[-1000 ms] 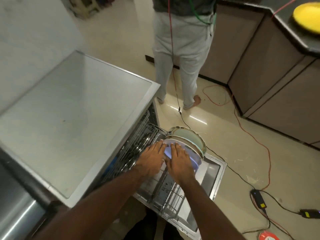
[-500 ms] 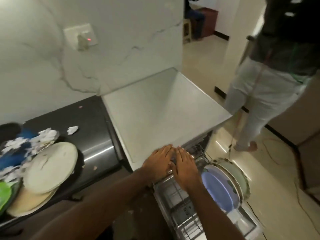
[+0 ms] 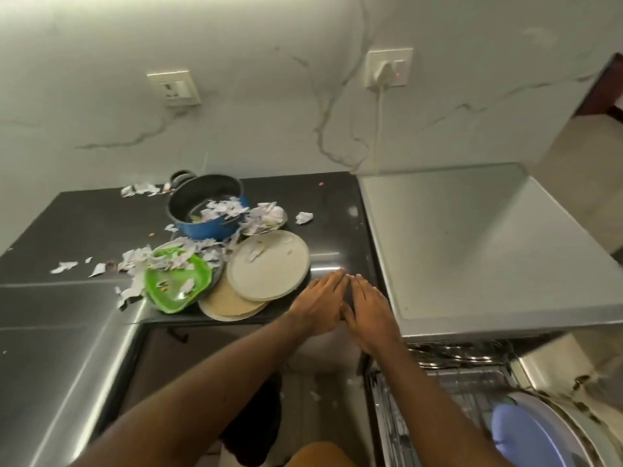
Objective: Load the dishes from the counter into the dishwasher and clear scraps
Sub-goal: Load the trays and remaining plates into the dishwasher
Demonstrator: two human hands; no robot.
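torn paper scraps point(image 3: 64, 267) lie scattered on the left part of the dark desk point(image 3: 84, 224). a green plate point(image 3: 175, 284) strewn with scraps sits near the front edge. behind it a blue pot point(image 3: 207, 210) holds more paper. just right of the pot a steel plate point(image 3: 269, 229) is heaped with scraps. in front of it a cream plate point(image 3: 268, 269) lies overlapping a tan plate point(image 3: 226, 305) at the desk's front edge. just beside the cream plate's right rim the left hand point(image 3: 323, 299) and right hand point(image 3: 367, 306) are flat, fingers straight, side by side and touching, holding nothing; whether these hands rest on the desk i cannot tell. right of them is the dishwasher's grey top point(image 3: 472, 247). below it the rack point(image 3: 438, 399) is pulled out, with a lilac plate point(image 3: 526, 429) standing in it against a white plate point(image 3: 566, 429).
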